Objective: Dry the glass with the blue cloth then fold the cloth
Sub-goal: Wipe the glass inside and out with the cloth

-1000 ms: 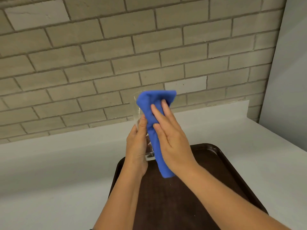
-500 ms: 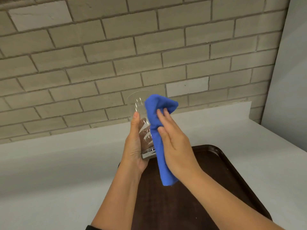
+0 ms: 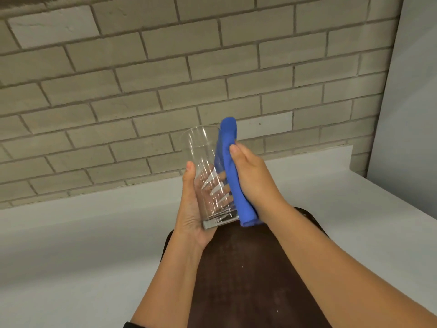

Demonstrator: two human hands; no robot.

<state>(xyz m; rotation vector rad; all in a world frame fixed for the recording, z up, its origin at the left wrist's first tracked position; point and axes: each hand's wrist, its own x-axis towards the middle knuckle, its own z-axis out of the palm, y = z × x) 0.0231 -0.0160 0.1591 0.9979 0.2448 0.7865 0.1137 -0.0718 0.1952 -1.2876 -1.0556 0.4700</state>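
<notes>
— Left hand [image 3: 192,207]: grip wrapped round the lower half of the tall clear drinking glass [image 3: 208,176], palm under the base, fingers showing through the wall. Right hand [image 3: 254,176]: grip closed over the rolled blue cloth [image 3: 233,172], pressing it flat along the glass's right side.

— Step in hand?

— Drying, by the look of it; outside wall only. Inside apparently untouched, folding not yet begun.

— Next move?

— Probably turning the glass in the left grip, or pushing cloth into the mouth. Firm hold needed; wet glass, slippery.

— Underneath?

— Held in the air above a dark brown tray [image 3: 248,268] resting on a pale grey desk [image 3: 71,245]. Behind: beige brick wall [image 3: 142,67]; plain grey panel [image 3: 411,91] at right.
</notes>
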